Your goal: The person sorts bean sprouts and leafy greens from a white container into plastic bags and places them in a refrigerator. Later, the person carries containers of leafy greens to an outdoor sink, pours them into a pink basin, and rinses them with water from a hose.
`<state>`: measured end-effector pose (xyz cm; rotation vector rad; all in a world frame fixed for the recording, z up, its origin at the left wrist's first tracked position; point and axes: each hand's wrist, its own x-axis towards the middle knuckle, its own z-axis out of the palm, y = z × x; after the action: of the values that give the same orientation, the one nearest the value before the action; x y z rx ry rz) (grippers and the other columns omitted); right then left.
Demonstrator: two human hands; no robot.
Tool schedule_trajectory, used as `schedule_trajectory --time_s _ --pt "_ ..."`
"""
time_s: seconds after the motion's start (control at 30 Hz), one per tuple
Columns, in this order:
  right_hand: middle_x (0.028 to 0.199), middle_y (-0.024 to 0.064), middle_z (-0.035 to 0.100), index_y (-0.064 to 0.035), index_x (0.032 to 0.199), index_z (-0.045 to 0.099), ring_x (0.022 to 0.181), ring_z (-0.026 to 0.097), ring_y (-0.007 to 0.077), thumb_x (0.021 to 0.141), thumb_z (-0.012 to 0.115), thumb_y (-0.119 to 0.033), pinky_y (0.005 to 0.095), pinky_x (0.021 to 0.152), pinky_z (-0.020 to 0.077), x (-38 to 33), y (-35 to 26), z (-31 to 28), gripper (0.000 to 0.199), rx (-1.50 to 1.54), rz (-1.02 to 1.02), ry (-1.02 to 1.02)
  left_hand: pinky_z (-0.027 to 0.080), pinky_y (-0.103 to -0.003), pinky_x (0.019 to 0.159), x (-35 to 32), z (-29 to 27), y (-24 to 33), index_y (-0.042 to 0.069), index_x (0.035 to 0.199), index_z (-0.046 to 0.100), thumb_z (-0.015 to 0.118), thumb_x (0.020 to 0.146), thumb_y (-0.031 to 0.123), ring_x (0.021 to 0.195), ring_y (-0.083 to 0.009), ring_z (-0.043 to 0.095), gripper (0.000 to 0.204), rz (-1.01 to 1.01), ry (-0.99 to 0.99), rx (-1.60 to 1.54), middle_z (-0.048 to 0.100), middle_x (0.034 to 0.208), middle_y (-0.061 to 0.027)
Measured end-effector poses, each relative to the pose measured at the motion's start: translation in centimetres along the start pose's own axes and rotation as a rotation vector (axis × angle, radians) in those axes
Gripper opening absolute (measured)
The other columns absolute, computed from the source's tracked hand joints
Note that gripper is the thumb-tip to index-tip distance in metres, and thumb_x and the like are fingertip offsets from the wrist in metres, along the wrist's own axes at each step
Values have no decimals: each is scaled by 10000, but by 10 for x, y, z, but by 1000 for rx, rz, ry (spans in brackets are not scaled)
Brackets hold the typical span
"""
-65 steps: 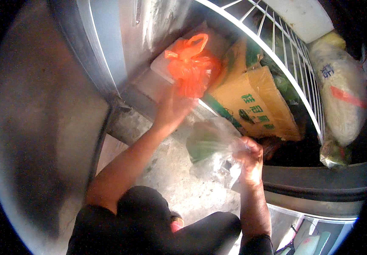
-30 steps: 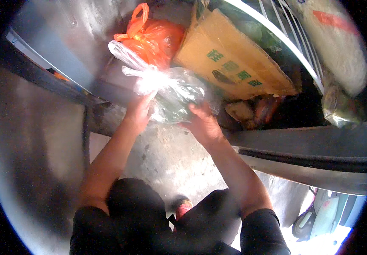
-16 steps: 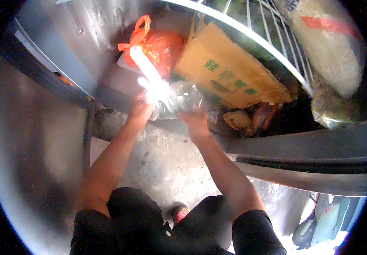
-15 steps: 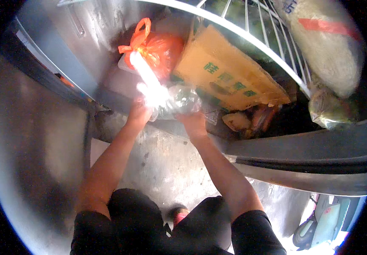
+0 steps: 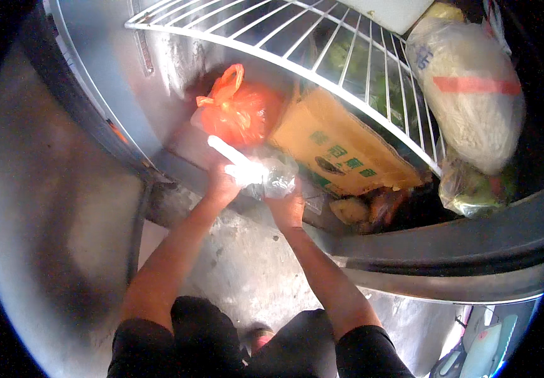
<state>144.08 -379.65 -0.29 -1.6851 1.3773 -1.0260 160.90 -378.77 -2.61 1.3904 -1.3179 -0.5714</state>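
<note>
Two hands, head view: left hand (image 5: pixel 225 188) and right hand (image 5: pixel 287 206), close together, both gripping one clear plastic bag (image 5: pixel 280 177), fingertips partly lost in glare. Bag location: before an orange bag (image 5: pixel 237 118) and cardboard box (image 5: pixel 347 146). Progress, as judged: bag gathered into a bundle; release not yet made.

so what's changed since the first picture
The clear plastic bag moved forward and left, toward the orange bag. The left hand, at first near that orange bag, joined the right hand at the clear one. The orange bag and cardboard box stayed put.
</note>
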Motion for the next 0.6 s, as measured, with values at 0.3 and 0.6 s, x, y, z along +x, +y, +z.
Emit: schedule_trajectory --time_s 0.3,0.6 --pt "892 119 576 -13 1271 282 733 575 195 543 796 -293 306 681 479 10 -12 -32 934 -173 244 -217 472 -285 565 7 1 13 14 799 618 580 789 70 660 -149 574 69 -78 -60 266 605 734 -41" --pt "966 34 573 -30 1075 515 876 548 157 782 544 -34 276 752 443 -62 -52 -54 295 815 301 151 303 -392 980 -43 -24 165 25 1162 479 521 761 69 1153 -308 400 405 37 275 93 448 1217 -171"
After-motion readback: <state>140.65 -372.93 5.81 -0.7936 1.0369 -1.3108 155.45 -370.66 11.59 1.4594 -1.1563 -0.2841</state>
